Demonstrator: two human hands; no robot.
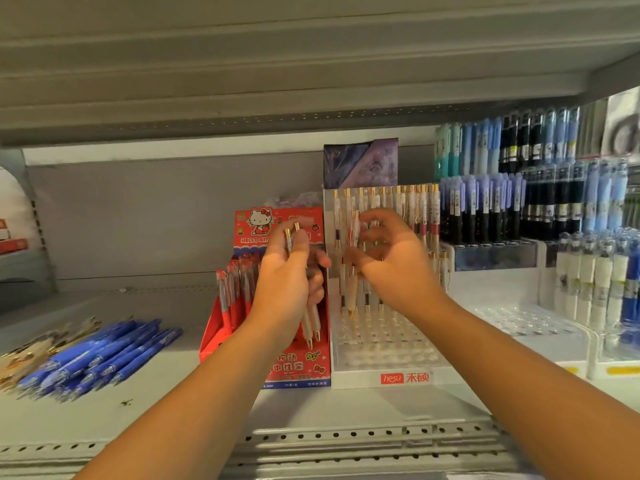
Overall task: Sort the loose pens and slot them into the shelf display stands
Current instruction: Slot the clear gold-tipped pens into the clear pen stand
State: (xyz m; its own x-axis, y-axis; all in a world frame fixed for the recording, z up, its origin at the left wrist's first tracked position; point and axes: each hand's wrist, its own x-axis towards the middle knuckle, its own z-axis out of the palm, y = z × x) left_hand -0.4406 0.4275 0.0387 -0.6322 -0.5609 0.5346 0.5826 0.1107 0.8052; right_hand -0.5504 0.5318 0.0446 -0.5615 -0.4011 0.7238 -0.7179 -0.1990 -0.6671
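Left hand (291,271) grips a bunch of cream pens (315,318) before the red box (221,327). Right hand (391,265), fingers curled, is at the clear stand (381,355); blur hides whether it pinches a pen.

Dim warm light, blurred hands, perhaps wide-angle bowing

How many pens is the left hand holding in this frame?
2. Both cream pens sit side by side in the left hand, tops above the fingers, tips below the palm. More may be hidden behind it.
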